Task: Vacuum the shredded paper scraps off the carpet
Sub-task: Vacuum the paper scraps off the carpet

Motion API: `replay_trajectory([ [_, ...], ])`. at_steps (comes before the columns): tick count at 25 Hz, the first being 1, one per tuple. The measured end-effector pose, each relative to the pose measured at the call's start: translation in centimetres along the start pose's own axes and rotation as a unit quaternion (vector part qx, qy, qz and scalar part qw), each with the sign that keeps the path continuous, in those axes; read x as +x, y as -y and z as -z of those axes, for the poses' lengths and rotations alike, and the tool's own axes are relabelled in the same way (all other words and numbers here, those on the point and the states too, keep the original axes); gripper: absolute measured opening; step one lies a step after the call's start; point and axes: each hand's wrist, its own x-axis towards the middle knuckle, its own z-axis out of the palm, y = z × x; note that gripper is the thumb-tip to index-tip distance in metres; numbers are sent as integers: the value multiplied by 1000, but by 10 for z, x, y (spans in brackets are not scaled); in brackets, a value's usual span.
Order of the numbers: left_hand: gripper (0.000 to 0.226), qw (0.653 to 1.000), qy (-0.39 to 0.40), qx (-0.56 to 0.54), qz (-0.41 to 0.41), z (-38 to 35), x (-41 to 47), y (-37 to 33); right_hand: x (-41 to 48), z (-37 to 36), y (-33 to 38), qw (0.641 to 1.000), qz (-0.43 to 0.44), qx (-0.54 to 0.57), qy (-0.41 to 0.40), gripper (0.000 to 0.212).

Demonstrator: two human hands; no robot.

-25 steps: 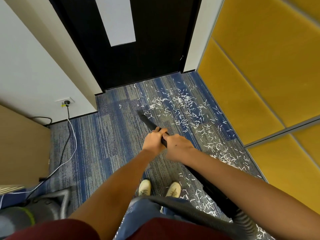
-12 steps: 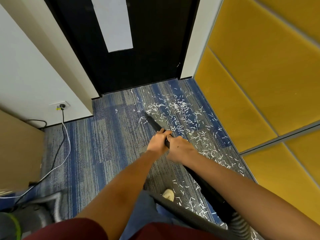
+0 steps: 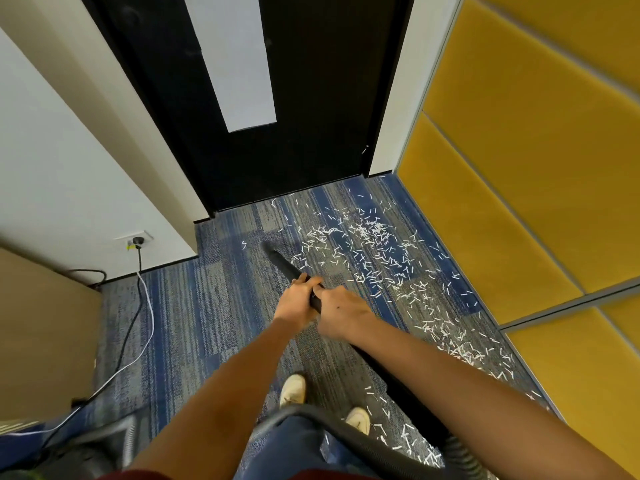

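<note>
Scraps of shredded white paper [image 3: 374, 251] lie thick on the blue-and-grey striped carpet [image 3: 207, 306], spread from the foot of the black door [image 3: 311, 98] down along the yellow padded wall panels [image 3: 519, 168]; almost all of them sit on the panel side of the long black vacuum wand [image 3: 284, 263]. Both hands clamp that wand: the left hand [image 3: 296, 303] wraps it nearer the door, the right hand [image 3: 341, 311] just behind it, fingers closed round the tube, the two hands touching. The wand's long axis runs from the ribbed grey hose [image 3: 457, 452] by the person's right side, forward and leftward to a narrow tip resting on the carpet short of the door; bare carpet lies past the tip on the side away from the panels, so the nearest scraps begin just beside the tip toward the panels. My judgement: the coming stroke turns on swinging the tip toward the panels, across that dense patch.
</note>
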Motion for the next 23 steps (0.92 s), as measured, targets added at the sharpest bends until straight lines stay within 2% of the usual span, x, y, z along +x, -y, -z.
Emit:
replay_trajectory([
  [9,40,998,-34,-7,50,43,7,65,41,3,69,999,26,-25,15,62],
  [15,39,999,-25,-18,12,53,25,60,53,14,72,1000,-19,-8,10,63],
  [23,35,997,29,-36,-69,47,72,12,57,42,39,994,-95,28,-33,59],
])
